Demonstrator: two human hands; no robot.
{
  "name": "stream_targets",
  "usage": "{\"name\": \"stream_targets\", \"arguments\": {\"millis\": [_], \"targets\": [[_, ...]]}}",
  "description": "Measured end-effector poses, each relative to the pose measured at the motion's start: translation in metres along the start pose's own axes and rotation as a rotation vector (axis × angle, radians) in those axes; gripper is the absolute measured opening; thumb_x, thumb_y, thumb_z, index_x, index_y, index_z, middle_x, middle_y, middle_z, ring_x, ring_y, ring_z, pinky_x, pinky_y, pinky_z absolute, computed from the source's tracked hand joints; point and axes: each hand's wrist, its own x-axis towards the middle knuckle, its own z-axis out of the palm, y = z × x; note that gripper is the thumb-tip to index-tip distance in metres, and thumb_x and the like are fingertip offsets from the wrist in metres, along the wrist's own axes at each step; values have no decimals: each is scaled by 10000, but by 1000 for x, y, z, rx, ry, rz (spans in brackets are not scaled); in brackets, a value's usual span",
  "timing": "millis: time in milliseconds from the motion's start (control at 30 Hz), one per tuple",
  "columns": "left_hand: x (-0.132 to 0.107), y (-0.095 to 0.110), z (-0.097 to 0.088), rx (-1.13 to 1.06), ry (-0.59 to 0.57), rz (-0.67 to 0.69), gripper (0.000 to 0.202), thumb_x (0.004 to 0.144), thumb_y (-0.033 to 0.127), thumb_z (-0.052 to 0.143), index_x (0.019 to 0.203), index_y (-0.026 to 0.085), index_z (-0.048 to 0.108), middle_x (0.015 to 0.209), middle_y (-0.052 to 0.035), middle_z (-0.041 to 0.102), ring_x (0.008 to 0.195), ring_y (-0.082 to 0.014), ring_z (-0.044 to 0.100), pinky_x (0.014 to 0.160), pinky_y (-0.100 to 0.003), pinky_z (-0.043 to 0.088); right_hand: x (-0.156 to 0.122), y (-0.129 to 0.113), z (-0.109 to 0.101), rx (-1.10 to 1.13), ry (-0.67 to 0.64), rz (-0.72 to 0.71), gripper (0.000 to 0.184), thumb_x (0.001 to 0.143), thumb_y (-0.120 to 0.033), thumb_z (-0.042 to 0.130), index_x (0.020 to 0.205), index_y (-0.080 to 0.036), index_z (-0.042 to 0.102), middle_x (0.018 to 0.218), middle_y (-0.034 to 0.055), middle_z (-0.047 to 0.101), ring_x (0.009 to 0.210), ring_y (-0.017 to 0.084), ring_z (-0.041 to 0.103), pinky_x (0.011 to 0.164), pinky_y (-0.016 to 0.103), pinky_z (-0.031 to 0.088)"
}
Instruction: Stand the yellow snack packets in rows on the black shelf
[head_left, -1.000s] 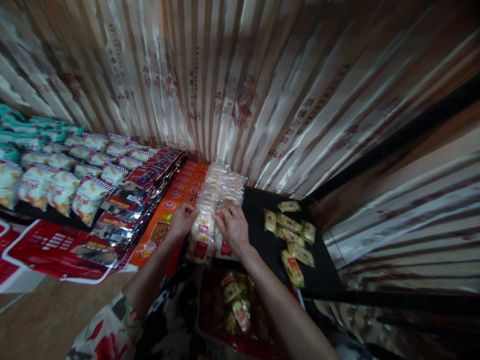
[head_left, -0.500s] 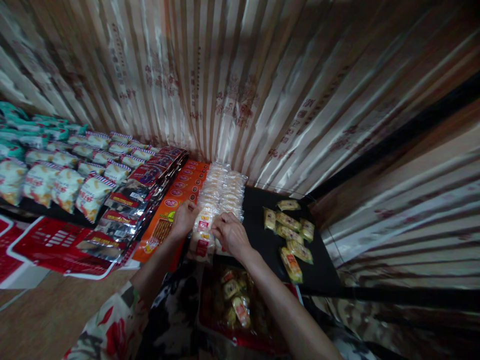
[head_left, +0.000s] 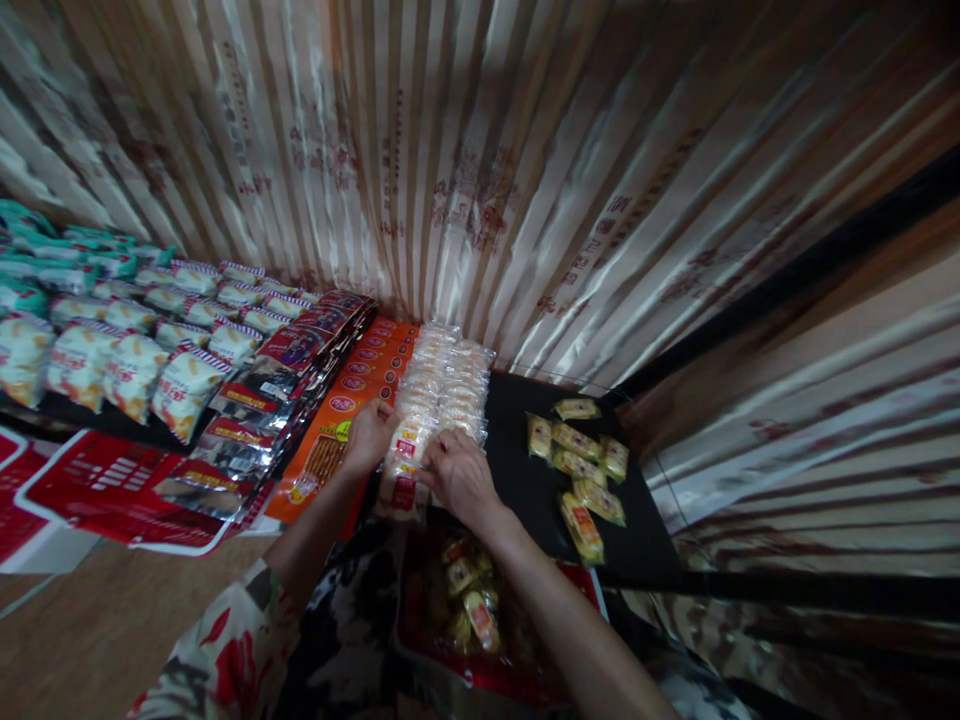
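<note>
Starting nearest: 1 red-edged clear plastic bag (head_left: pixel 495 690) below the shelf edge, approx 5 yellow-wrapped snacks (head_left: pixel 469 600) inside, count unsure in the dark. Just beyond, 2 hands at near end of 2 rows of clear-wrapped pale cracker packs (head_left: pixel 446 385) w/ red labels: right hand (head_left: pixel 459 478), fingers closed on right row's nearest pack; left hand (head_left: pixel 367 440) pressed to left row's side, grip can't tell. Right of rows: 7 small yellow packets (head_left: pixel 577 467) loose on black shelf top (head_left: pixel 517 410), bare strip btwn, right edge near them. Left: orange flat packs (head_left: pixel 358 385), dark foil packs (head_left: pixel 281 365), white puffed bags (head_left: pixel 127 365). Far: striped satin curtain (head_left: pixel 465 150).
</note>
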Motion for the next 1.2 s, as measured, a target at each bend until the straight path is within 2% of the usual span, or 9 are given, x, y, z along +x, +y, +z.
{"name": "stream_targets", "arguments": {"millis": [133, 300, 433, 500, 633, 767, 867, 1033, 1200], "targets": [[-1, -2, 1, -13, 5, -3, 144, 736, 308, 533, 682, 175, 533, 668, -4, 592, 609, -126, 538, 559, -221, 375, -3, -1, 5, 43, 27, 12, 126, 760, -319, 651, 779, -196, 628, 837, 58, 579, 842, 208, 487, 777, 330, 402], [-4, 2, 0, -40, 17, -25, 141, 738, 308, 534, 684, 178, 522, 671, -2, 593, 609, -125, 539, 566, -222, 390, -3, -1, 2, 126, 133, 96, 106, 775, -313, 632, 747, -212, 620, 794, 42, 567, 823, 194, 489, 742, 307, 407], [-8, 6, -4, -68, 26, -40, 141, 760, 314, 508, 744, 177, 535, 713, -16, 602, 637, -131, 555, 600, -234, 417, 2, 0, 3, 138, 160, 130, 96, 782, -300, 620, 741, -215, 610, 802, 40, 568, 824, 194, 490, 743, 301, 403], [-12, 7, -8, -51, 73, -11, 175, 769, 340, 499, 800, 173, 542, 761, -32, 603, 667, -141, 559, 633, -250, 434, 4, -1, 4, 146, 155, 143, 87, 783, -294, 618, 749, -215, 605, 811, 37, 565, 833, 191, 494, 743, 291, 400], [-33, 5, -12, 96, 189, 132, 200, 772, 360, 502, 848, 178, 538, 792, -46, 578, 691, -158, 542, 663, -272, 437, 4, -3, 3, 186, 114, 174, 62, 797, -267, 598, 789, -209, 581, 845, 28, 560, 806, 166, 517, 705, 259, 399], [-60, -1, -5, 185, 90, 292, 82, 792, 242, 457, 766, 200, 523, 762, -37, 556, 727, -166, 538, 699, -280, 433, 3, -4, 2, 210, 75, 196, 72, 811, -248, 568, 848, -197, 535, 810, 25, 580, 762, 167, 535, 680, 261, 395], [-70, -7, 2, 211, 71, 334, 103, 804, 212, 436, 746, 215, 521, 778, -32, 549, 749, -172, 540, 693, -281, 437, 3, -3, 3, 268, 85, 168, 91, 803, -209, 558, 883, -199, 517, 817, 17, 594, 759, 161, 545, 691, 255, 402], [-71, -8, 3, 249, 42, 356, 115, 814, 197, 423, 759, 211, 524, 776, -25, 553, 743, -168, 544, 674, -274, 432, 5, 2, 5, 449, 172, 169, 68, 806, -209, 543, 874, -204, 549, 841, 11, 604, 749, 131, 557, 690, 227, 422], [-64, 12, -12, 279, -66, 305, 173, 842, 224, 388, 755, 198, 535, 790, -22, 570, 695, -143, 560, 652, -259, 427, 9, 25, 4, 605, 308, 274, 125, 823, -239, 503, 910, -195, 581, 806, 17, 608, 681, 127, 548, 664, 233, 431]]}}
